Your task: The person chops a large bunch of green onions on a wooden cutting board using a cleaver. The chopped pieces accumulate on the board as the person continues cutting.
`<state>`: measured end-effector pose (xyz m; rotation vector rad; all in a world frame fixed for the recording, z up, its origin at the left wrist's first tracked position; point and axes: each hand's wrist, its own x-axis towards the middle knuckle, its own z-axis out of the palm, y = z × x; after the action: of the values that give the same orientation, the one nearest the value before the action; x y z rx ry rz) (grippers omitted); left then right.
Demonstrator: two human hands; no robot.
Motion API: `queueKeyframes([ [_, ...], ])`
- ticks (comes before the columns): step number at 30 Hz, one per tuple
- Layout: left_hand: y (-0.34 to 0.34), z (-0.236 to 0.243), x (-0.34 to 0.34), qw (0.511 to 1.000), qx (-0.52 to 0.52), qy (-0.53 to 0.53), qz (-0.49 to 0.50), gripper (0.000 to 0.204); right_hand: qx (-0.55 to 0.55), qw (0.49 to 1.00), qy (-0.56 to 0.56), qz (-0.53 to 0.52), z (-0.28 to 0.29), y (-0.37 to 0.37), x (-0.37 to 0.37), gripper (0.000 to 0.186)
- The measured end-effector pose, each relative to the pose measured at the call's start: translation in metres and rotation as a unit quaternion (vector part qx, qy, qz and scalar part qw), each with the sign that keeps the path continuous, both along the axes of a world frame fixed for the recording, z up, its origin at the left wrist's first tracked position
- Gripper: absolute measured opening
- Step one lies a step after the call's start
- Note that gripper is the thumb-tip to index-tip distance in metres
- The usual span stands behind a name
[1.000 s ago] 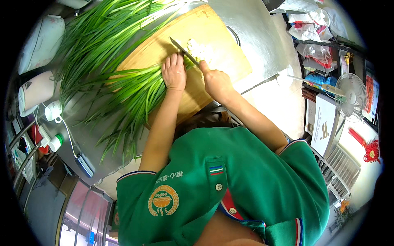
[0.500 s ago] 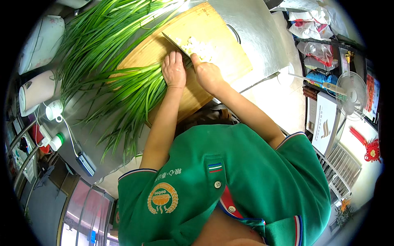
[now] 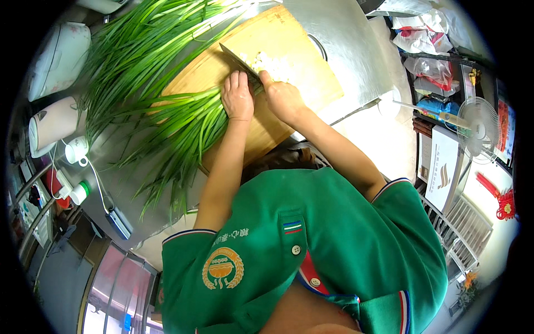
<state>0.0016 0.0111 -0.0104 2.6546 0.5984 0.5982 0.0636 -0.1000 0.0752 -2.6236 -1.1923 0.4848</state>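
My left hand (image 3: 237,96) is closed over the root ends of a bunch of long green onions (image 3: 192,114), pressing them on a wooden cutting board (image 3: 303,42), their leaves fanning out leftward past its edge. My right hand (image 3: 282,101) grips a broad-bladed knife (image 3: 236,58), the handle hidden in my fingers, with the blade slanting up-left just beside my left fingertips. Pale chopped pieces (image 3: 262,60) are scattered on the board right of the blade. A large loose heap of green onions (image 3: 139,47) lies at the board's upper left.
The board rests on a steel counter (image 3: 361,64). At the left stand a pale appliance (image 3: 58,61), a cylindrical container (image 3: 53,125), a white mug (image 3: 76,149) and cables. At the right are shelves with plastic bags (image 3: 423,39) and a white fan (image 3: 478,128).
Compared with a second ago, my right hand and the knife have shifted a little leftward, closer to my left hand. My left hand has barely moved on the bunch.
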Motion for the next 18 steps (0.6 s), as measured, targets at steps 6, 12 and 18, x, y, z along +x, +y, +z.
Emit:
queueKeyframes([
  [6, -0.003, 0.001, -0.001, 1.000, 0.010, 0.026, 0.007, 0.013, -0.022, 0.999, 0.032, -0.016, 0.016, -0.021, -0.012, 0.038],
  [12, -0.003, 0.001, 0.001, 1.000, -0.005, 0.007, 0.011, 0.013, 0.004, 1.000, 0.025, -0.016, -0.001, -0.007, -0.004, 0.036],
  [18, -0.001, 0.004, 0.001, 0.999, -0.008, 0.036, 0.026, 0.017, -0.057, 0.998, 0.036, -0.013, 0.026, -0.021, -0.013, 0.026],
])
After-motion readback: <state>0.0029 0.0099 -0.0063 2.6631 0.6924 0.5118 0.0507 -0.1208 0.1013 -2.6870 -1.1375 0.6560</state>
